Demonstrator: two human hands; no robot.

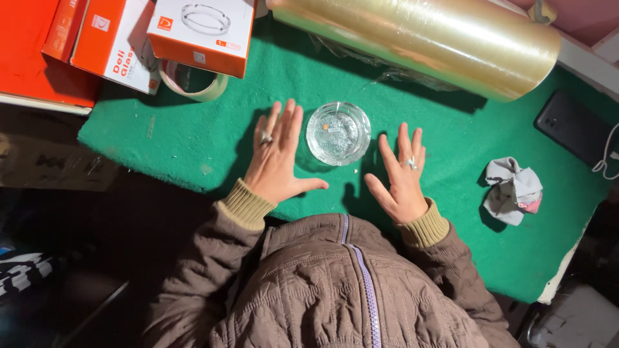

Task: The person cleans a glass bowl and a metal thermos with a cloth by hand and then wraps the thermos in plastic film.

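A round clear glass ashtray (338, 132) sits on the green felt table top (213, 138). My left hand (278, 158) lies flat on the felt just left of it, fingers spread, a ring on one finger. My right hand (401, 175) rests flat to the right of the ashtray, also open and with a ring. Neither hand touches the glass. Both wrists come out of brown quilted jacket sleeves with tan cuffs.
A big roll of clear stretch film (419, 35) lies across the back. Orange and white boxes (200, 32) and a tape roll (193, 84) sit at the back left. A crumpled grey cloth (512, 190) and a dark phone (574, 129) are on the right.
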